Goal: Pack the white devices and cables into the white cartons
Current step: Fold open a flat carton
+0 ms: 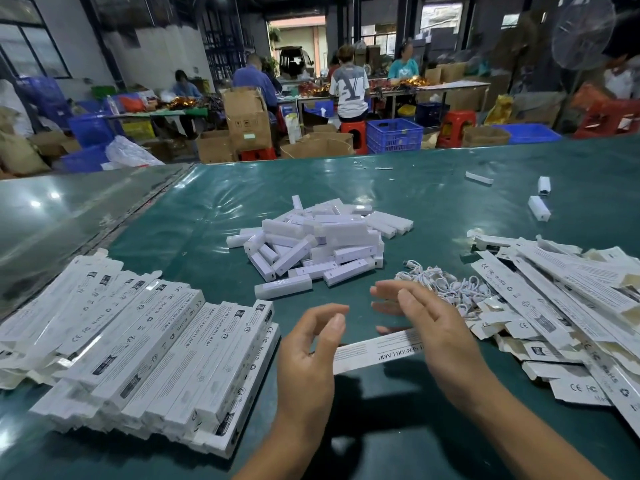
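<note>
A heap of white devices lies mid-table, with a tangle of white cables to its right. Between my hands a single white carton hangs flat just above the table, casting a shadow. My right hand lies over the carton's right part and holds it, upper fingers stretched out. My left hand is at the carton's left end, its fingers loosely curled, and grips nothing that I can see. Packed cartons lie in rows on the left. Flat unfolded cartons are piled on the right.
The green table runs far ahead, with a few loose devices at the back right. Beyond its far edge are people at benches, cardboard boxes, blue crates and red stools.
</note>
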The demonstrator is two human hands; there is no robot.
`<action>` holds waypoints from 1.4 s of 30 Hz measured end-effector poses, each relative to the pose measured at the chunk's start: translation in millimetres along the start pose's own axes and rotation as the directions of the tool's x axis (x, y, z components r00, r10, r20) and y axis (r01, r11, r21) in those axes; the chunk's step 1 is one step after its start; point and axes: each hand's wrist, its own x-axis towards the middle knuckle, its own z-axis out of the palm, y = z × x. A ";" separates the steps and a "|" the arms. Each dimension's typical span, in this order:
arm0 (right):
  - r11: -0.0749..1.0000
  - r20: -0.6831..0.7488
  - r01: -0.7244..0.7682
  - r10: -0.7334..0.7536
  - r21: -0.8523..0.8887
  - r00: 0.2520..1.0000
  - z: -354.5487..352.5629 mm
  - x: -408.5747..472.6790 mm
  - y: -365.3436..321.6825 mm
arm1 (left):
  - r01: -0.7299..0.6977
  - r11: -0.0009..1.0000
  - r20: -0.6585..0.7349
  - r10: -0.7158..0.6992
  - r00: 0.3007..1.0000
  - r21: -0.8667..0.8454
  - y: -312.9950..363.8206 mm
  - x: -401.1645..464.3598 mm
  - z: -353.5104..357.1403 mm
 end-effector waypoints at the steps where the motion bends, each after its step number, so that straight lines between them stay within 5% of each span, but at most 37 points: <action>1: 0.999 -0.003 -0.009 0.009 -0.041 1.000 -1.6 1.2 0.3 | 0.011 0.999 0.049 -0.012 0.999 0.030 1.5 1.5 -1.6; 4: 0.992 -0.051 -0.125 0.124 -0.016 0.991 -11.6 7.8 -0.8 | -0.169 0.930 0.283 0.075 0.956 0.326 4.0 10.9 -13.3; 7: 0.973 -0.039 -0.213 0.218 0.090 0.975 -15.1 12.7 0.0 | -0.528 0.594 0.476 0.261 0.840 0.607 7.9 17.0 -21.9; 10: 0.962 -0.038 -0.222 0.231 0.161 0.972 -14.2 13.3 1.4 | -0.632 0.352 0.461 0.459 0.759 0.690 15.8 28.4 -37.8; 13: 0.976 -0.148 -0.181 0.199 0.124 0.969 -18.7 16.2 1.3 | -0.404 0.444 0.155 0.498 0.853 0.800 33.1 47.8 -80.9; 16: 0.976 -0.192 -0.196 0.212 0.098 0.958 -24.2 18.7 2.0 | -0.014 0.523 -0.136 0.247 0.959 0.852 45.7 54.2 -125.3; 21: 0.982 -0.199 -0.179 0.188 0.063 0.962 -20.1 18.2 5.2 | 0.339 0.318 -0.353 -0.014 0.936 0.885 50.8 44.0 -170.1; 24: 0.983 -0.170 -0.180 0.182 0.031 0.968 -19.0 17.5 6.5 | 0.381 0.092 -0.373 -0.090 0.923 0.920 47.9 45.6 -167.6; 26: 0.982 -0.161 -0.186 0.185 0.009 0.969 -18.3 16.6 7.5 | 0.362 0.031 -0.357 -0.118 0.927 0.932 43.5 49.7 -159.7; 35: 0.982 -0.136 -0.170 0.158 -0.080 0.978 -18.9 15.3 6.0 | 0.367 0.138 -0.339 -0.190 0.921 0.920 24.5 57.7 -158.6; 38: 0.954 -0.156 -0.117 0.076 -0.274 0.985 -22.4 15.4 3.6 | 0.263 0.184 -0.259 -0.048 0.965 0.947 22.4 58.0 -143.1; 42: 0.506 -0.260 -0.103 -0.251 -0.857 0.932 -51.0 21.7 -0.1 | -0.171 0.442 0.106 0.169 0.980 0.881 10.0 43.7 -76.3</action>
